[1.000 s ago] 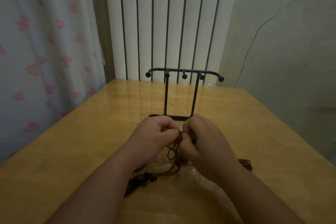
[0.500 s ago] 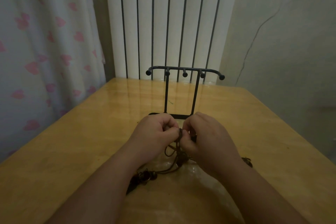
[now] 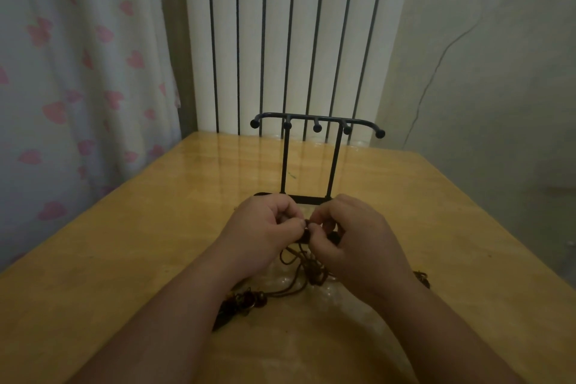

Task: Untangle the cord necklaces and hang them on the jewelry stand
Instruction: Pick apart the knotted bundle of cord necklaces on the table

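A tangle of brown cord necklaces (image 3: 304, 262) lies on the wooden table (image 3: 124, 259) just in front of me. My left hand (image 3: 265, 227) and my right hand (image 3: 355, 237) meet over it, each pinching the cords at the top of the knot. Dark beads and a pointed pendant (image 3: 240, 305) trail beside my left forearm; another dark piece (image 3: 420, 277) shows past my right wrist. The black metal jewelry stand (image 3: 311, 159) stands upright right behind my hands, its several knobbed hooks bare.
A white ribbed radiator (image 3: 296, 40) rises behind the table's far edge. A curtain with pink hearts (image 3: 78, 72) hangs at the left. A pale wall with a thin wire (image 3: 436, 59) is on the right.
My hands have stayed together on the knot, the fingers shifting slightly on the cords. The view has drifted a little; the tangle lies in the same place.
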